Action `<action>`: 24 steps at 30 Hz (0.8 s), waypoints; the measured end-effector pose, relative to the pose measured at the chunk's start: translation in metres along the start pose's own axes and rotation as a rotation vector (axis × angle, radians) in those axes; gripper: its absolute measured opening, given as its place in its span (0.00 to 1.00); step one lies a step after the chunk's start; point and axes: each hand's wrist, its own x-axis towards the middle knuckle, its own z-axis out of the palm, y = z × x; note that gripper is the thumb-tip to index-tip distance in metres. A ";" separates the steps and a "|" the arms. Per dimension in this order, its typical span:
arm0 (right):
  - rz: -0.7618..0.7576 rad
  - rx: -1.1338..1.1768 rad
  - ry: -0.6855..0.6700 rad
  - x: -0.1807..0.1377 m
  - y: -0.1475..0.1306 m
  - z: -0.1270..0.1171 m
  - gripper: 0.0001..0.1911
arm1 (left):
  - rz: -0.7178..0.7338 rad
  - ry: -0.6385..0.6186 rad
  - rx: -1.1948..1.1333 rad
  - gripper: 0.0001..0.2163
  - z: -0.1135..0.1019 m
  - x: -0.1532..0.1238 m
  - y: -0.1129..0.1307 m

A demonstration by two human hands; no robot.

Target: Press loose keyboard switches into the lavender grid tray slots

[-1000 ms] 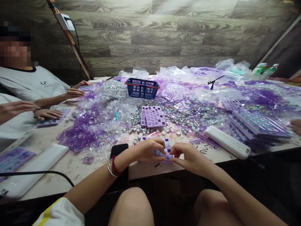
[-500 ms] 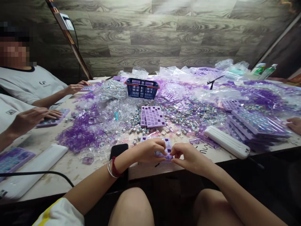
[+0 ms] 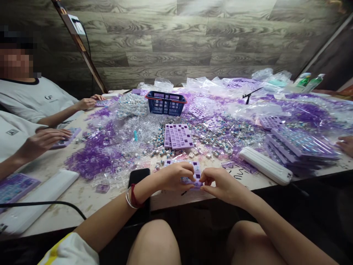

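A small purple keypad frame point(image 3: 196, 166) with clear keycaps and some open square holes lies at the table's front edge. Over its left and middle part my left hand point(image 3: 176, 176) is curled, thumb and fingers closed on the frame. My right hand point(image 3: 223, 184) meets its right edge with thumb and forefinger pinched together. Whatever those fingertips hold, if anything, is too small to make out. Just behind lie two stacked purple frames point(image 3: 179, 136) with square holes, beside a heap of small switches point(image 3: 220, 141).
A dark blue basket point(image 3: 167, 105) stands behind heaps of clear and purple keycaps point(image 3: 93, 158). A black phone point(image 3: 139, 178) lies by my left forearm. To the right are a white bar point(image 3: 264, 165) and a stack of filled frames point(image 3: 303, 145). Co-workers' hands point(image 3: 41, 143) work at left.
My hands stay in nearly the same place on the keypad frame. At left, a co-worker's raised hand has moved right, over their own frame.
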 end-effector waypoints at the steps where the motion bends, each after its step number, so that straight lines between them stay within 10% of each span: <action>1: 0.001 -0.003 0.000 0.000 0.000 0.000 0.04 | 0.005 0.003 0.000 0.05 0.000 0.000 0.000; 24: 0.120 -0.403 -0.151 0.021 -0.030 -0.005 0.08 | -0.048 -0.063 -0.007 0.09 -0.003 0.005 0.010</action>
